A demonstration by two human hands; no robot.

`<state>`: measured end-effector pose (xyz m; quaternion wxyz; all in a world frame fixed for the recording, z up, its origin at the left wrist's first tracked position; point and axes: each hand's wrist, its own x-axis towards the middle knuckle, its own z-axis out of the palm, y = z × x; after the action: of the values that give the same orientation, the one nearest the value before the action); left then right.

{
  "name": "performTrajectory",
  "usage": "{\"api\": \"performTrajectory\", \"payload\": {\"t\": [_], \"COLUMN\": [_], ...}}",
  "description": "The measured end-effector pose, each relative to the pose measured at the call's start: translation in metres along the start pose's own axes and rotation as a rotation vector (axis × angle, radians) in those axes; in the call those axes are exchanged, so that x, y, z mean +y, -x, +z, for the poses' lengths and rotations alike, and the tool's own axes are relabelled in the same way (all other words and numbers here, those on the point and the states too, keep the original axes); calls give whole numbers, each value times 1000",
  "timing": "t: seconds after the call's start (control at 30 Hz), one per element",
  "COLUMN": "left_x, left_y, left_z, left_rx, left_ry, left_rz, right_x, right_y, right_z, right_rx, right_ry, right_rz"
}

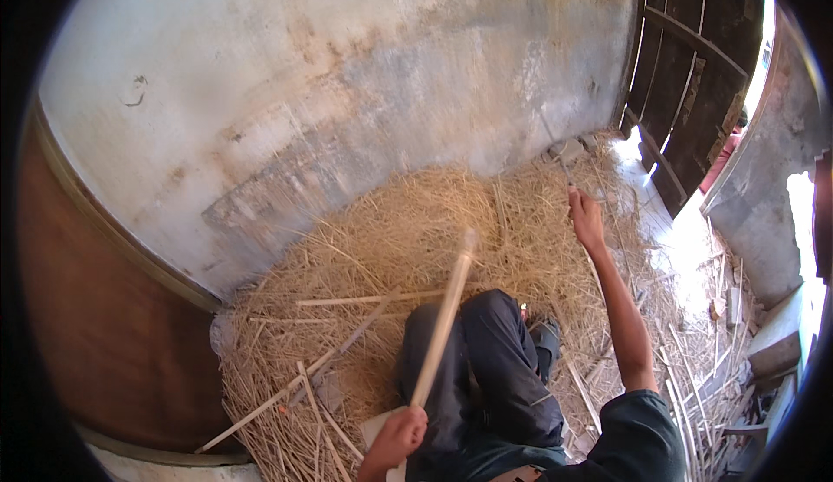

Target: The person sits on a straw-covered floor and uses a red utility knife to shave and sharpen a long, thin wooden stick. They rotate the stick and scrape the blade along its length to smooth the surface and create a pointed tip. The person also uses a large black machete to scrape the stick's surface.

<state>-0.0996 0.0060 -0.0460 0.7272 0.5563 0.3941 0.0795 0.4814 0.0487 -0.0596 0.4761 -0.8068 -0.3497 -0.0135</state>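
**Two hands, a stick and a blade over the straw heap**

While the person sits with dark-trousered knees (486,352) drawn up, the left hand (397,437) is low in the view, just on the near side of the straw heap (408,239), its fingers wrapped tight around the bottom end of a pale stick (444,326). The stick rises slanting from that fist, crosses in front of the knees and ends blurred above the middle of the heap.

The right hand (587,217) is stretched out at arm's length to the far right part of the heap, fingers closed on the handle of a thin blade (555,148). The blade points up and away, toward the stained plaster wall (347,65) behind the heap; it is too slim and blurred to tell its kind.

On the heap's left side lie several long pale sticks (286,391), loose and crossing one another. Right of the heap, more split sticks and scraps (703,369) litter the floor. Beyond the heap's far right corner stands a dark wooden slat door (685,74), with bright daylight beside it. Left of the heap runs a curved brown panel (95,326).
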Motion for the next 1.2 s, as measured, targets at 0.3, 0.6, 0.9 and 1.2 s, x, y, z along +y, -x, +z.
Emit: {"api": "performTrajectory", "payload": {"t": [0.3,0.6,0.9,1.2], "left_x": [45,49,63,19], "left_y": [-49,-65,-56,-44], "left_z": [1,23,35,12], "left_rx": [-152,129,421,408], "left_ry": [434,-163,-721,-344], "left_rz": [-96,281,325,260], "right_x": [-92,-109,-109,-20], "right_y": [124,141,127,31], "right_z": [7,11,28,6], "right_rx": [-187,-324,-548,25], "right_ry": [-228,134,427,-133], "right_rz": [-254,-729,-779,-5]}}
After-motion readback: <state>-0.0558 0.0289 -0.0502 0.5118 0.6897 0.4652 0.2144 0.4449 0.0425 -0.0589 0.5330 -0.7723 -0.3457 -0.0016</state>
